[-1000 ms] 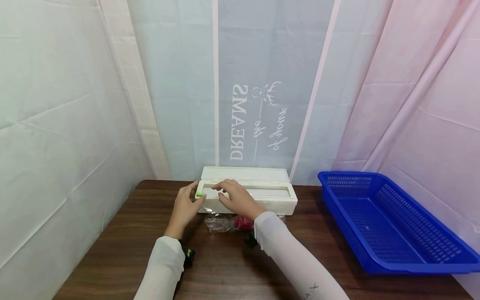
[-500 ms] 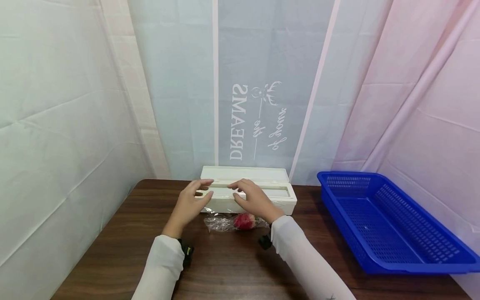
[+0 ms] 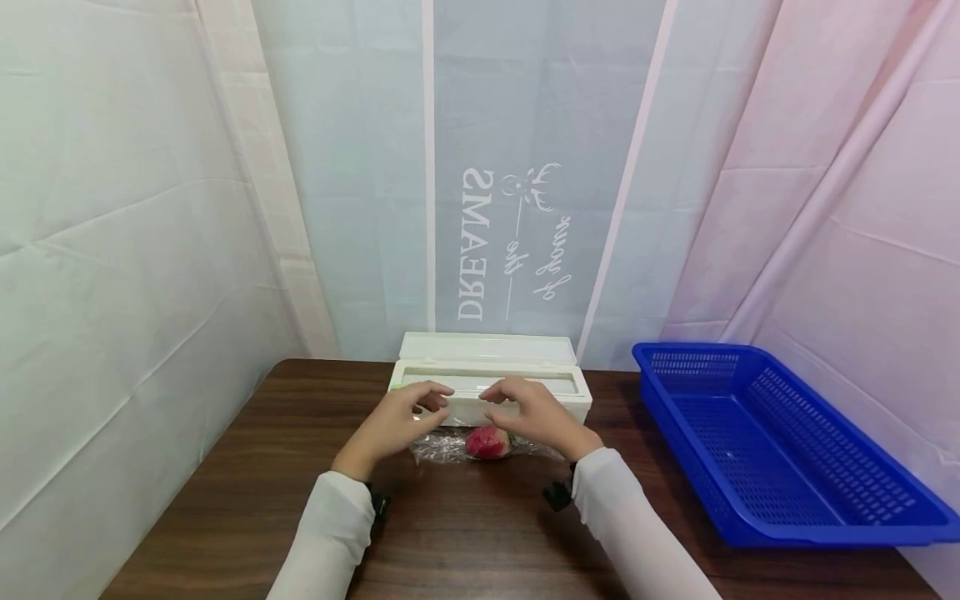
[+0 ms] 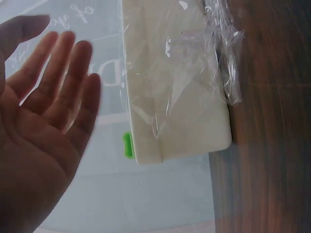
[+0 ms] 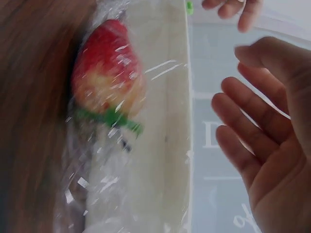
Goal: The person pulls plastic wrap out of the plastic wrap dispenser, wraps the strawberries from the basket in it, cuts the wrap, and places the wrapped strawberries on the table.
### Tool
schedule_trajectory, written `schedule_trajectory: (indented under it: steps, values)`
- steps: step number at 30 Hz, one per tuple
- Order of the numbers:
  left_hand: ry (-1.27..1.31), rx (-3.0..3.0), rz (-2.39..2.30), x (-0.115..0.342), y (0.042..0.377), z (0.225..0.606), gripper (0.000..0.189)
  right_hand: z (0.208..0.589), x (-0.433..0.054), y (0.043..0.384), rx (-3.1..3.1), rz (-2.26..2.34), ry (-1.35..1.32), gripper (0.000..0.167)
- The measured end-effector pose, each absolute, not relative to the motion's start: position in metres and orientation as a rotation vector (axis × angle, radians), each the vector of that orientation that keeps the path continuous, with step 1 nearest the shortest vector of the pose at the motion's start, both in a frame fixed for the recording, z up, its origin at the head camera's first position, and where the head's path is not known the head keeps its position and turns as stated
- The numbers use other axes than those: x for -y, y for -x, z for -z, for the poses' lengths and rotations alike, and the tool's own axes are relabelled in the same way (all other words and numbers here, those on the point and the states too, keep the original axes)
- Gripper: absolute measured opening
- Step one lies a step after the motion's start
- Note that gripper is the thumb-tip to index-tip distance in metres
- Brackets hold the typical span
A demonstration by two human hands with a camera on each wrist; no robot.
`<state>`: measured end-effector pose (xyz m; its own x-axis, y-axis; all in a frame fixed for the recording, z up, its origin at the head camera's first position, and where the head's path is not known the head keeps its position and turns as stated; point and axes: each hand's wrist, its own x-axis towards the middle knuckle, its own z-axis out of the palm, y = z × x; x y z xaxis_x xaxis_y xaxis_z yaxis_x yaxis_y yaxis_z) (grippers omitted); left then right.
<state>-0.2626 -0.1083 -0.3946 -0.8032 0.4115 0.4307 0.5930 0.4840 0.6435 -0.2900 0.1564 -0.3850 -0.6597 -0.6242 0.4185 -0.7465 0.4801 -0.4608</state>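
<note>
A long white box (image 3: 487, 408), which looks like a cling film dispenser, stands at the back of the table with its lid (image 3: 487, 347) raised. Clear film (image 4: 228, 63) hangs down its front and lies over a strawberry-shaped fruit (image 3: 487, 442), red with a pale yellowish base and green leaves (image 5: 114, 116). A small green tab (image 4: 128, 145) sits at the box's left end. My left hand (image 3: 393, 421) hovers before the box's left half, fingers loosely bent and holding nothing. My right hand (image 3: 543, 417) hovers above and right of the fruit, likewise holding nothing.
A blue perforated basket (image 3: 795, 533) stands on the right side of the brown wooden table (image 3: 465, 542). A printed curtain (image 3: 360, 208) rises close behind the box, with pale cloth walls on both sides.
Both hands have drawn back toward me from over the box. My left hand has come away from the green tab, and my right hand has moved right, uncovering the fruit.
</note>
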Motion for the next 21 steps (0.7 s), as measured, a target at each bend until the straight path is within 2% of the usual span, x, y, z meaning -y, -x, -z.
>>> schedule_trajectory:
  steps: [6, 12, 21]
  values:
    - [0.965, 2.658, 1.18, 0.098, 0.263, 0.402, 0.034, 0.4, -0.169, 0.284, 2.658, -0.831, -1.122, 0.036]
    - [1.02, 2.687, 1.099, 0.089, 0.262, 0.407, 0.041, 0.411, -0.176, 0.282, 2.665, -0.703, -1.107, 0.041]
    - [1.002, 2.78, 0.915, 0.078, 0.259, 0.413, 0.046, 0.416, -0.178, 0.28, 2.684, -0.572, -1.22, 0.058]
